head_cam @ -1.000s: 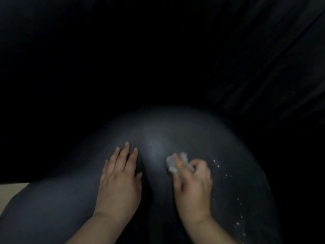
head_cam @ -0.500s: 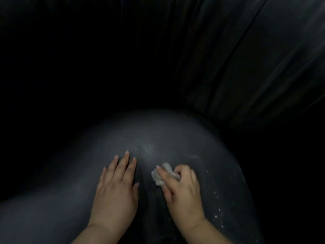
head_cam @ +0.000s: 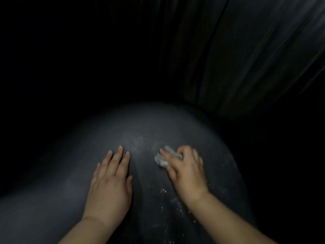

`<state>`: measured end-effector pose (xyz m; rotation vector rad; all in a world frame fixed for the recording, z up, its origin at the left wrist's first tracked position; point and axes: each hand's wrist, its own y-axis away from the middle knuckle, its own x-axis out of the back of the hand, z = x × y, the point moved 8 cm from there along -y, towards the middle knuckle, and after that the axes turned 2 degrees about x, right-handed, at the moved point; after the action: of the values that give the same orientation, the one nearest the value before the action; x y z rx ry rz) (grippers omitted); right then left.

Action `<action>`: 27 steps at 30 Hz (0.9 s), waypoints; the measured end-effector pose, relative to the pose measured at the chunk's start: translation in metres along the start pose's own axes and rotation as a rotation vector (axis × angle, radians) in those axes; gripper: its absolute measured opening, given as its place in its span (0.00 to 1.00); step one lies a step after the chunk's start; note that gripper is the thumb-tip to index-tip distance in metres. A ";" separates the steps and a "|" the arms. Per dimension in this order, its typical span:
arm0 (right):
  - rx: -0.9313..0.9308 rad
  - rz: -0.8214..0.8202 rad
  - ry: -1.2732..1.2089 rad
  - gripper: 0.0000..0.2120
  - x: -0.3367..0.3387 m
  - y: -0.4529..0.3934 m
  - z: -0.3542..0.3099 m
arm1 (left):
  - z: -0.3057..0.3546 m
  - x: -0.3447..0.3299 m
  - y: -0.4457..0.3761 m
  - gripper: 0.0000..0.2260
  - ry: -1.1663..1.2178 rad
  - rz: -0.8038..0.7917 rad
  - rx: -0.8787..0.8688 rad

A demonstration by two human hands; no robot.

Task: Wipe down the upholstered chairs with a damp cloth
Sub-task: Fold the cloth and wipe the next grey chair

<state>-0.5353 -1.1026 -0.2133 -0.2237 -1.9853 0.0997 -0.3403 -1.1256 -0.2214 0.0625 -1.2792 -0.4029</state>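
Wiping goes best in short overlapping strokes: the right hand [head_cam: 187,169] has its grip curled round the small wadded cloth [head_cam: 162,159], pressed to the dark chair cushion [head_cam: 149,131], while the left hand [head_cam: 110,184] lies flat, steadying; white specks [head_cam: 163,191] need passes.

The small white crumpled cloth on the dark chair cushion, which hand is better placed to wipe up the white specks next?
Probably the right hand: it already grips the small white crumpled cloth, and the white specks lie beside its wrist. The left hand rests flat on the dark chair cushion.
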 end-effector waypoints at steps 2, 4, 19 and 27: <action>-0.078 0.070 0.023 0.24 0.010 -0.021 0.027 | 0.000 -0.001 0.000 0.27 -0.003 -0.013 -0.003; -0.288 0.154 -0.023 0.19 0.019 -0.020 0.057 | -0.001 -0.001 0.001 0.27 -0.001 -0.024 -0.002; -0.410 0.201 -0.035 0.15 0.018 -0.029 0.068 | -0.016 -0.005 0.026 0.26 -0.017 0.009 -0.006; 0.125 -0.086 -0.081 0.25 -0.005 0.017 -0.028 | -0.018 -0.006 0.037 0.26 0.027 0.030 0.013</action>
<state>-0.5062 -1.0874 -0.2088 -0.0545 -2.0579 0.1794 -0.3150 -1.0920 -0.2225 0.0600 -1.2543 -0.3671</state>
